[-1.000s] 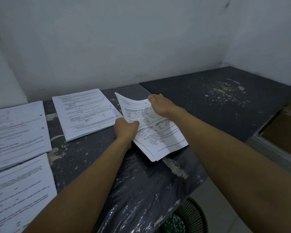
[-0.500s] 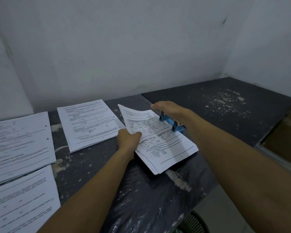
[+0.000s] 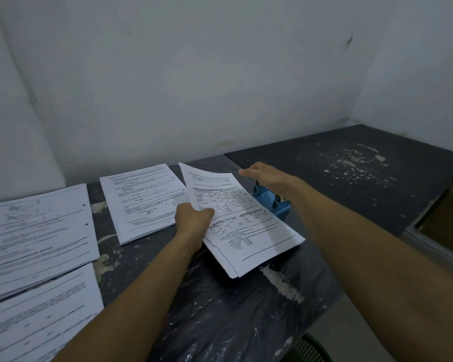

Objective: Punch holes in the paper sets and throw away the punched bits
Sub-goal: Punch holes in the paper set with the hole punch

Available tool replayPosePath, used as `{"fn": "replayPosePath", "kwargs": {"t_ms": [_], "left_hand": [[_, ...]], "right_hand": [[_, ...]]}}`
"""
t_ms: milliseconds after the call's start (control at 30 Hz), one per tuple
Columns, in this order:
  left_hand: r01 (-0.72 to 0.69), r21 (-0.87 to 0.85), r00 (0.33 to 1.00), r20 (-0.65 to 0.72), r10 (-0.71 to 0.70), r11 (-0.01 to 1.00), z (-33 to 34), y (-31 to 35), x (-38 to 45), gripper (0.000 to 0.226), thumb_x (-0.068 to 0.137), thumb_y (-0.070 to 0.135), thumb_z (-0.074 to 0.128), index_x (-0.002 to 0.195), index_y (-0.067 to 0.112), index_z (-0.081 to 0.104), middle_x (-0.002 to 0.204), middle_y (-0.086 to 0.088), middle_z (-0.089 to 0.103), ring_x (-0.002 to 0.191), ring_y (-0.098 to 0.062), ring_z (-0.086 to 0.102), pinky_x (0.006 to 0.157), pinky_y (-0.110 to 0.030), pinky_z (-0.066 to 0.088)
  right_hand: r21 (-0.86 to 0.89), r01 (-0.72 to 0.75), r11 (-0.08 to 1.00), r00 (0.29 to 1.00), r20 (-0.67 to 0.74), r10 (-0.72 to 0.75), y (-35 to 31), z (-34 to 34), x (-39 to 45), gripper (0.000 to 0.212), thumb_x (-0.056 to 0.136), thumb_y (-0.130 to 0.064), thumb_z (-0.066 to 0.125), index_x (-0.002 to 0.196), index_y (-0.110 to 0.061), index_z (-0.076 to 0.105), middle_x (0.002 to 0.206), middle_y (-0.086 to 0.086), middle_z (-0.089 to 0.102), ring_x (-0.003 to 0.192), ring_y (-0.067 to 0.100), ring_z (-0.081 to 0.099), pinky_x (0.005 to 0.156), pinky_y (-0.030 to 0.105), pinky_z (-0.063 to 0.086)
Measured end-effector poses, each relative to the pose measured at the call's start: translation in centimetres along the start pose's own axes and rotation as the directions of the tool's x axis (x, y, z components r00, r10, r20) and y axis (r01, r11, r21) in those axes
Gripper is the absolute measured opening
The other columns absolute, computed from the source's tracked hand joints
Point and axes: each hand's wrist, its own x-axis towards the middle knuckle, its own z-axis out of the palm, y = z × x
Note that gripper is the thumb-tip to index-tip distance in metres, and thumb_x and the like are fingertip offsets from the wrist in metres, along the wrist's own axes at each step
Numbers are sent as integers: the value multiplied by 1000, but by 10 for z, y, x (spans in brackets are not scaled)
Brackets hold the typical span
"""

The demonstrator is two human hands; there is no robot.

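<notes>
Left hand point(image 3: 194, 218) clamped on paper set point(image 3: 242, 226), steadying its edge in blue hole punch point(image 3: 271, 202). Right hand point(image 3: 268, 176) flat, open, apparently pressing lever.

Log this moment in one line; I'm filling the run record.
left hand: grips paper set | right hand: flat on blue hole punch | set edge in punch
</notes>
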Motion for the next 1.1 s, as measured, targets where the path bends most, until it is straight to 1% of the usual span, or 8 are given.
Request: {"fn": "replayPosePath", "kwargs": {"t_ms": [133,267,367,467,600,767,933,1100], "left_hand": [[-31,3,999,-22,31,1000,-26,6,-3,18,82,2,75,82,20,70,87,1,73,77,-17,70,53,-23,54],[-42,-28,999,-33,41,999,-54,18,-8,21,82,3,76,83,23,71,85,3,73,78,-17,71,57,-26,57],[-86,-50,996,-32,84,995,-74,29,-17,21,84,4,76,87,24,71,82,8,72,77,-13,70,49,-20,54],[-122,-54,992,-34,120,991,-96,39,-27,20,86,9,76,92,27,70,88,8,72,83,-16,71,64,-28,59],[-158,-52,987,-41,156,986,-133,49,-49,27,88,12,75,114,17,71,101,0,75,87,-22,74,77,-41,61],[-183,-32,979,-97,179,983,-194,63,-80,14,88,15,75,95,26,70,72,12,75,64,-7,73,45,-21,54],[-184,54,978,-90,189,981,-262,73,-111,13,89,21,76,98,28,72,81,12,77,73,-10,75,52,-24,57],[-168,87,965,-190,182,982,-328,67,-138,27,88,15,76,112,23,68,99,7,77,84,-12,76,66,-28,61]], "right_hand": [[-38,-21,999,994,-105,17,-3,2,-5,65,90,-65,55,117,-6,56,124,13,58,98,20,56,81,37,45],[-212,27,977,941,-326,-97,-12,10,-15,63,88,-60,63,113,-2,63,111,15,69,100,29,65,96,48,50],[-305,108,946,898,-379,-224,-25,25,-27,46,91,-47,67,119,-11,61,116,5,68,109,23,61,120,51,22],[-334,227,915,859,-373,-349,-42,46,-43,34,94,-32,64,122,-13,59,121,3,66,113,22,60,124,47,7],[-143,330,933,848,-389,-359,-68,83,-67,43,95,-36,63,131,-13,55,128,4,62,116,22,57,94,34,44],[230,280,932,931,-303,-205,-100,126,-96,55,91,-42,68,136,-20,47,120,-7,59,105,10,58,78,26,44],[593,108,798,990,11,-141,-127,166,-121,15,88,-16,73,103,-12,70,103,4,77,91,24,74,81,40,59],[694,76,716,980,79,-180,-160,215,-149,15,88,-7,72,103,-9,70,93,2,79,85,21,76,72,33,62]]}}
